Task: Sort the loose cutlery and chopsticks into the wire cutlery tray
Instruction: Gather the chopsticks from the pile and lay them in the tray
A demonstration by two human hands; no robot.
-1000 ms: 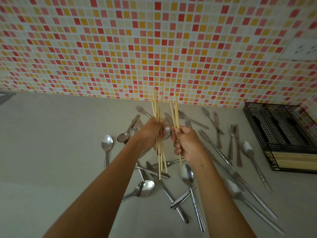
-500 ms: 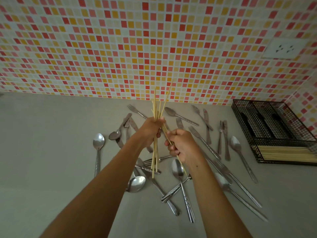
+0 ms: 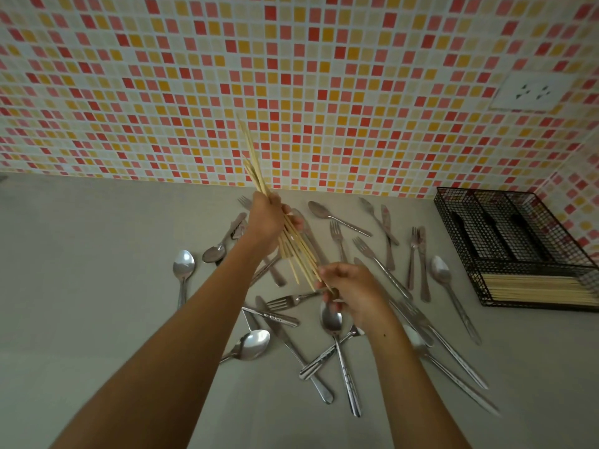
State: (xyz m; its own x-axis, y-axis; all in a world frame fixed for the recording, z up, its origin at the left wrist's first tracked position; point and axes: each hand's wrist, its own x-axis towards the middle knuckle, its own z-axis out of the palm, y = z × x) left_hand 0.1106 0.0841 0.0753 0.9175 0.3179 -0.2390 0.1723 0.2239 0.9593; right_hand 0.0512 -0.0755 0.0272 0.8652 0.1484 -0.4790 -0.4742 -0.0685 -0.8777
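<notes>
My left hand point(image 3: 269, 222) grips a bundle of several pale wooden chopsticks point(image 3: 256, 166) around its middle, held above the counter and tilted, upper ends toward the tiled wall. My right hand point(image 3: 351, 288) is lower and to the right, fingers curled at the bundle's lower ends. Loose steel spoons point(image 3: 332, 319), forks point(image 3: 337, 236) and knives point(image 3: 387, 222) lie scattered on the grey counter under and around both hands. The black wire cutlery tray point(image 3: 460, 222) stands at the right, its front compartment filled with chopsticks point(image 3: 534, 288) lying sideways.
The red, orange and cream mosaic wall point(image 3: 291, 92) runs along the back of the counter, with a white socket point(image 3: 531, 92) at upper right. A single spoon point(image 3: 183, 264) lies apart at the left. The tray sits in the right corner against the wall.
The chopsticks from my right hand have joined the left hand's bundle. The bundle has tilted, top leaning left, and my right hand has dropped to its lower ends.
</notes>
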